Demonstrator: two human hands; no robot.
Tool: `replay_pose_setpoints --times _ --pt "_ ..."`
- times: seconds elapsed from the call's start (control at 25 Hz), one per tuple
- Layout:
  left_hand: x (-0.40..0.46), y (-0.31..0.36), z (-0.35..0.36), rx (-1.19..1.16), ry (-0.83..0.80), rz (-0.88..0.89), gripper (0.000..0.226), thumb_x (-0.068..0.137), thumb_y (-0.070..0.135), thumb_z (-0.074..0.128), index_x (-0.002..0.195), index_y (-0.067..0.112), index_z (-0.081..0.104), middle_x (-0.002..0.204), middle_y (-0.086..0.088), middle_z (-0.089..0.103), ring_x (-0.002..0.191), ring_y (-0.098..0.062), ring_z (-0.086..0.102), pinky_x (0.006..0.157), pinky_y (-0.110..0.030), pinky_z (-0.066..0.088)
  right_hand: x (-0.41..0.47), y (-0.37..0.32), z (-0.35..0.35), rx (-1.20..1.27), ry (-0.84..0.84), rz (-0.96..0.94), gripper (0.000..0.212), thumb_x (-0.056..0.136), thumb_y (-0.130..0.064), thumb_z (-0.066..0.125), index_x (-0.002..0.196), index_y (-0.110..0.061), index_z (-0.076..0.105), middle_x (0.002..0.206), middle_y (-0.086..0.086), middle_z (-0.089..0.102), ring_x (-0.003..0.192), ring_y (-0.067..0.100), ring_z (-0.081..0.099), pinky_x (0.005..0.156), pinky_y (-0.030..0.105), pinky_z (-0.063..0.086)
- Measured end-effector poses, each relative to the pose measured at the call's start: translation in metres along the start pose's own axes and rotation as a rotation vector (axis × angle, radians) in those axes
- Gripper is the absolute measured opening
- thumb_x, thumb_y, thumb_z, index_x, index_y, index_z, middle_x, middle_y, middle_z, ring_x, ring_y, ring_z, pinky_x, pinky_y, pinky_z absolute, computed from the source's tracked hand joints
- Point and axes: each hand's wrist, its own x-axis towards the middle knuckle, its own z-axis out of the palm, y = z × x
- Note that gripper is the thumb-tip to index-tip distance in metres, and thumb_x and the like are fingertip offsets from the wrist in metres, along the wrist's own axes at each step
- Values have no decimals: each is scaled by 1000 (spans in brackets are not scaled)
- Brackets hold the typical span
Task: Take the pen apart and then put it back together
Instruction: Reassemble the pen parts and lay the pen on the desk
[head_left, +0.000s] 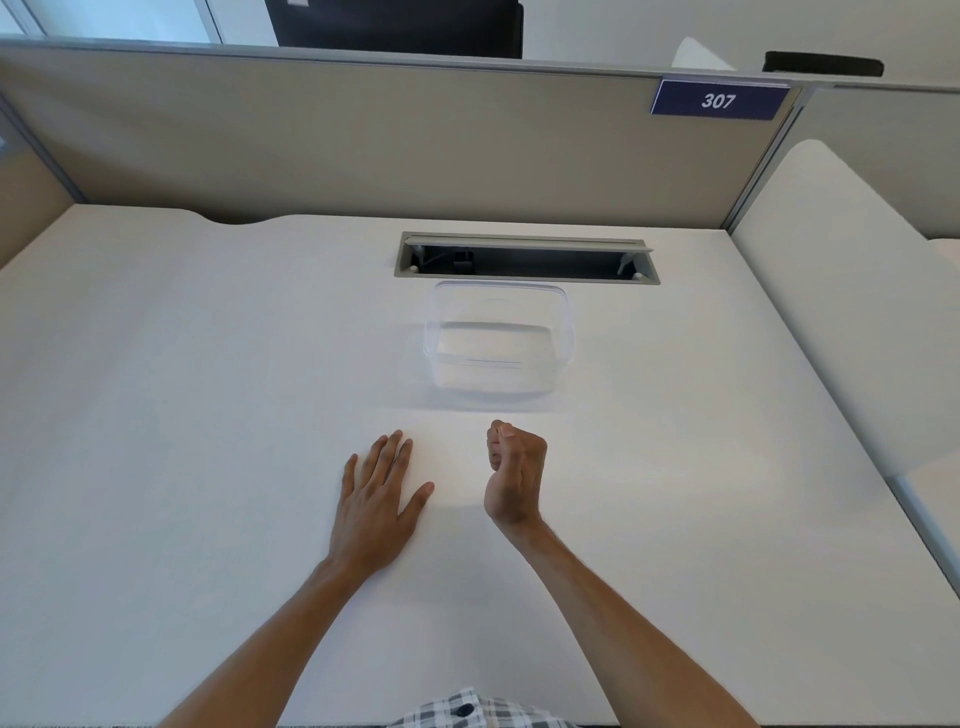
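Observation:
No pen shows anywhere on the white desk (208, 415). My left hand (376, 499) lies flat on the desk, palm down, fingers spread and holding nothing. A short gap to its right, my right hand (514, 470) rests on its outer edge, curled into a fist with the thumb on top. Nothing sticks out of the fist. A clear plastic container (500, 340) stands just beyond both hands. A thin dark line shows near its bottom, and I cannot tell what it is.
A faint white sheet (457, 431) seems to lie under the hands. Behind the container is an open grey cable slot (524, 257). A beige partition (363, 145) with a blue "307" label (719, 100) closes the far side. A white panel (831, 312) borders the right.

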Motion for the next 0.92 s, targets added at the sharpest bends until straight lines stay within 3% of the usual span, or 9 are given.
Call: replay_pose_setpoints --times 0.16,0.24,0.36,0.48,0.6,0.68,0.84,0.92 --pt "0 1 1 -10 1 -3 73 93 62 15 152 19 21 161 3 15 148 -13 7 120 -43 5 -1 -4 -2 17 -5 -4 31 85 -33 33 56 -29 20 52 -8 16 53 14 14 52 37 10" --pt "-1 1 1 -4 3 -4 71 94 60 18 152 19 22 161 3 16 148 -13 7 120 -43 5 0 -3 -7 14 -21 -2 38 86 -32 37 57 -12 24 53 8 19 52 23 18 51 40 15" --pt "-1 0 1 2 6 -2 71 94 60 19 152 19 23 160 4 17 148 -13 8 119 -42 5 0 -1 -20 -14 -20 35 34 89 -22 40 63 -1 35 53 6 40 52 30 42 52 37 32" --pt "-1 0 0 6 11 1 71 94 60 19 152 19 23 160 4 17 148 -13 8 119 -41 4 -1 1 -34 -48 -6 57 27 97 -19 40 78 -3 52 75 7 62 72 18 61 67 24 48" --pt "-1 0 1 14 6 1 71 93 60 17 152 19 23 160 5 16 148 -12 8 119 -40 3 -5 -4 -46 -59 -7 101 22 101 -20 47 84 -23 60 93 3 65 89 9 62 73 17 46" --pt "-1 0 1 13 11 2 72 93 61 17 151 19 24 160 4 17 147 -12 9 119 -40 4 -8 -10 -53 -65 28 128 26 101 -18 52 83 -29 67 97 3 64 89 7 60 69 14 42" --pt "-1 0 1 12 11 0 72 93 61 17 152 19 23 160 4 17 147 -12 8 119 -41 5 -10 -15 -67 -63 117 158 18 94 -19 64 80 -10 73 80 8 67 65 13 46 57 23 32" --pt "0 0 0 6 12 -3 72 93 60 18 152 19 23 160 4 17 148 -12 8 119 -42 5 -13 -13 -71 -86 137 176 22 91 -22 70 72 -10 72 70 9 65 58 19 39 53 28 27"
